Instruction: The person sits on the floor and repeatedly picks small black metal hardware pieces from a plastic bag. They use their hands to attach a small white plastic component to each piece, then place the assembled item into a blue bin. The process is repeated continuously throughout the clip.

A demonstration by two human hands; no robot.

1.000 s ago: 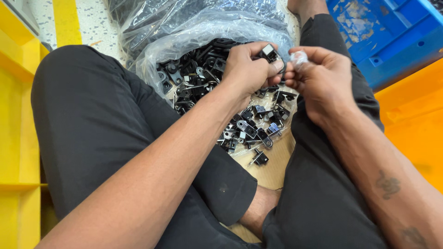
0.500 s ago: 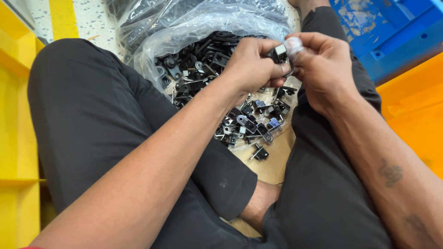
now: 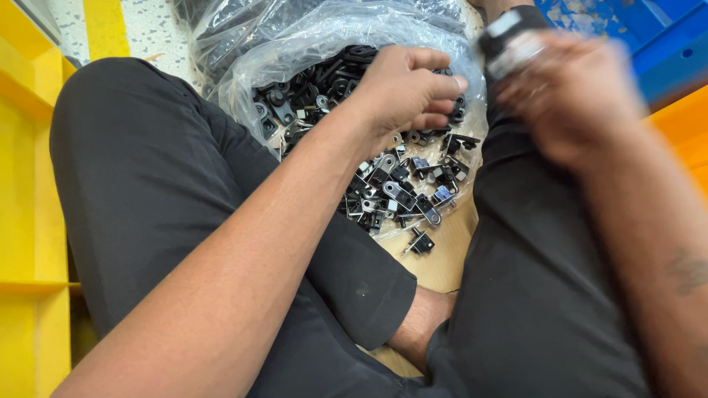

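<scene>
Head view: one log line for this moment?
left hand: over black clips in plastic bag | right hand: blurred, holds small black part

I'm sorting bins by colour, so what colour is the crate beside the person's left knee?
Yellow: the crate shows plainly at the left edge of the head view.

Between your crossed legs (image 3: 169, 191) lies a heap of small parts (image 3: 402, 188), spilling toward you out of the open bag (image 3: 295, 44) that sits beyond your knees. Your left hand (image 3: 402, 92) hovers over the far end of the heap at the bag's mouth, and your right hand (image 3: 568, 96), blurred, is up to the right of it above your right thigh, with a small piece (image 3: 509, 40) at its fingertips. A shelf (image 3: 29, 221) stands at your left, and bins (image 3: 664, 44) lie far right.
</scene>
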